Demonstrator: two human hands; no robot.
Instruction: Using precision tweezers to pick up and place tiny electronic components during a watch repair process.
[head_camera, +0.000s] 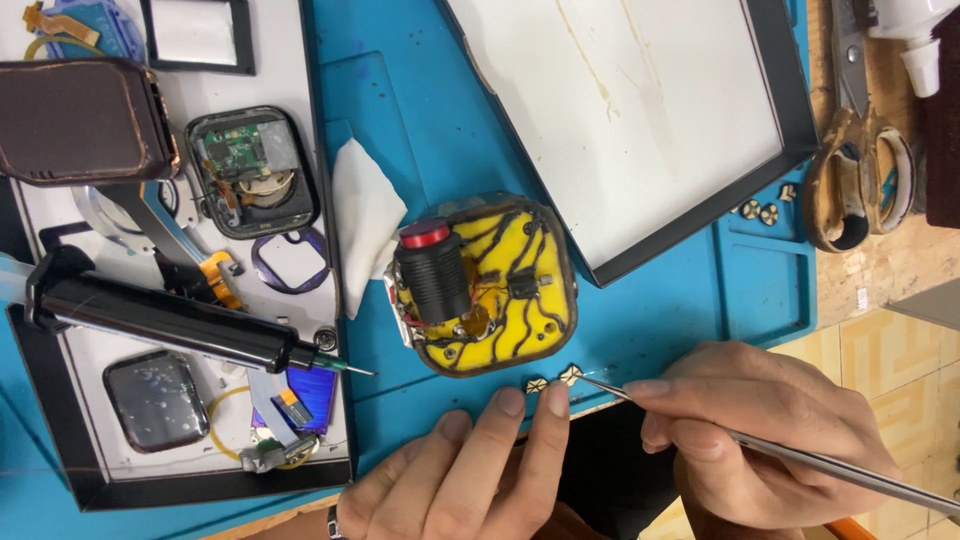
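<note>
- Head view: right hand pinched on thin metal tweezers, tips reaching left to a tiny gold-and-white part on the near edge of the blue mat
- a second small part, same kind, lies just left of the first; the two are close, cannot tell if touching
- left hand holds nothing, fingers loosely together and extended, index fingertip just near of the two parts, seems to brace them; actual contact cannot be told
- both parts sit just near of the yellow fixture, rounded-square, black lines across it, black cylinder with red cap standing on its left half
- judged step: picking or nudging one tiny part with the tweezer tips; grip not confirmed, tips are at the part's right edge
- judged next need: very light squeeze, steady lift, finger kept off so the neighbour part is not flicked over the mat edge
- left side: white tray with an open smartwatch body, black syringe-like dispenser with its needle pointing right, a glass screen piece, purple flex parts
- white tissue between tray and fixture
- far right: black-framed white board; scissors on the bench; a few more small gold parts near the board's corner
</note>
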